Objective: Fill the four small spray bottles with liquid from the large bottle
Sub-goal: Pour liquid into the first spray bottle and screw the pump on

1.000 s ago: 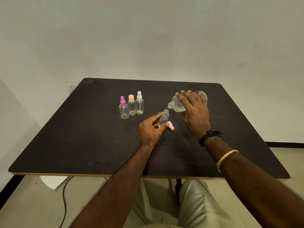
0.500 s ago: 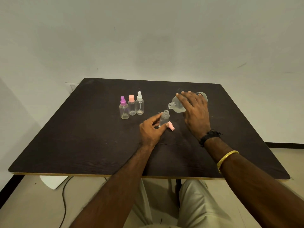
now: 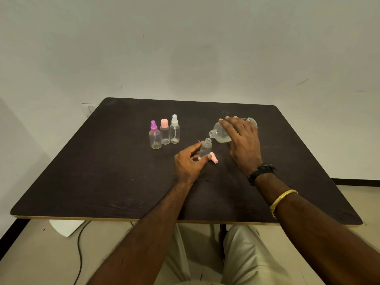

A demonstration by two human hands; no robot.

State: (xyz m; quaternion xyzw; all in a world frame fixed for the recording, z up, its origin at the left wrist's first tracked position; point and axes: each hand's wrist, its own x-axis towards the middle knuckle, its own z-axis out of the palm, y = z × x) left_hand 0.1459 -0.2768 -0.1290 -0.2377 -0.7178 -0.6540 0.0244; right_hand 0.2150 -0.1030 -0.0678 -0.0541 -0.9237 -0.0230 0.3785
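Note:
My left hand [image 3: 190,163] grips an uncapped small clear spray bottle [image 3: 205,148], upright on the dark table [image 3: 102,171]. My right hand [image 3: 242,141] holds the large clear bottle [image 3: 221,134] tipped on its side, its open mouth just above and right of the small bottle's neck. A pink spray cap [image 3: 213,157] lies on the table beside my left fingertips. Three capped small bottles stand in a row to the left: purple-topped [image 3: 154,136], pink-topped [image 3: 165,132] and white-topped [image 3: 174,129].
The table's front edge [image 3: 144,218] runs just above my lap. A white wall rises behind the far edge. On the floor at the lower left lie a white sheet [image 3: 65,227] and a black cable [image 3: 79,251].
Both hands hold nearly the same pose. The large bottle's mouth stays over the small bottle's neck; no clear shift is visible.

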